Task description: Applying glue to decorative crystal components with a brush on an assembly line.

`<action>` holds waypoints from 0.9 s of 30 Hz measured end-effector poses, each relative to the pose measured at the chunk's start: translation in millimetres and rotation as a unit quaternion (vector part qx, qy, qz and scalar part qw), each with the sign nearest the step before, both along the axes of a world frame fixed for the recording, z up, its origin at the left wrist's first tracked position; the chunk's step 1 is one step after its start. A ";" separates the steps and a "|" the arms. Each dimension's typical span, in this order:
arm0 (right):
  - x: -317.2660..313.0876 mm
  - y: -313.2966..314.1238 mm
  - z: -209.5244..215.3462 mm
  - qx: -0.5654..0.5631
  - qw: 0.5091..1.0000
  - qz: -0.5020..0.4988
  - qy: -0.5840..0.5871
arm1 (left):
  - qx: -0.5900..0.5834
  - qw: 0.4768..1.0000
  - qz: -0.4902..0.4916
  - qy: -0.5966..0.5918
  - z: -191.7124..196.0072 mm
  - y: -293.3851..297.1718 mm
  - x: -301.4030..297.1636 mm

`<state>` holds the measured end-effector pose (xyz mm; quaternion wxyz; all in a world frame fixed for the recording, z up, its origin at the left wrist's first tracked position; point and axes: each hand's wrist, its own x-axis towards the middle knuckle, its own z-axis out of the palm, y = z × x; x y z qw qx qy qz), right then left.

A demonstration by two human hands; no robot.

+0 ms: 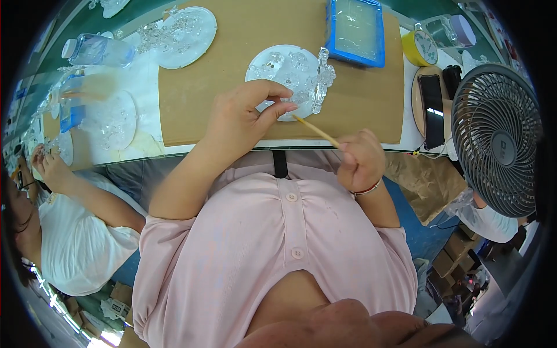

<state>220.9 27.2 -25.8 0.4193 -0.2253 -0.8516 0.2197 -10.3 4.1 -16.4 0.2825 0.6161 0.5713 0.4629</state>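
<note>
My right hand [362,159] is closed on a thin, pale wooden stick [316,131]. The stick slants up and left, its tip close to the fingertips of my left hand [246,110]. Thumb and forefinger of that left hand are pinched together over the near side of a white round plate [255,72]; what lies between them is too small to make out. Several clear, glassy pieces [297,60] lie on the plate. A long clear knobbly piece [321,81] rests along its right edge.
The brown board [232,124] also carries a blue-rimmed tray [380,46] and part of another white plate [206,29] with clear pieces. To the right are a yellow tape roll [419,47], a phone [430,110] and a black fan [502,145]. A co-worker [81,232] sits left.
</note>
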 end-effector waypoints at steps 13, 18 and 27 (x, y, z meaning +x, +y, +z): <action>16.3 35.2 -19.9 0.014 0.990 -0.124 0.058 | -0.039 0.997 -0.055 0.028 15.7 4.0 -2.7; 25.1 16.1 -6.9 0.008 0.997 -0.067 0.038 | -0.029 0.997 -0.045 0.059 15.8 5.0 -4.3; 50.8 5.8 -20.8 -0.085 0.965 -0.067 0.237 | -0.060 0.979 0.039 0.189 76.7 84.1 -30.0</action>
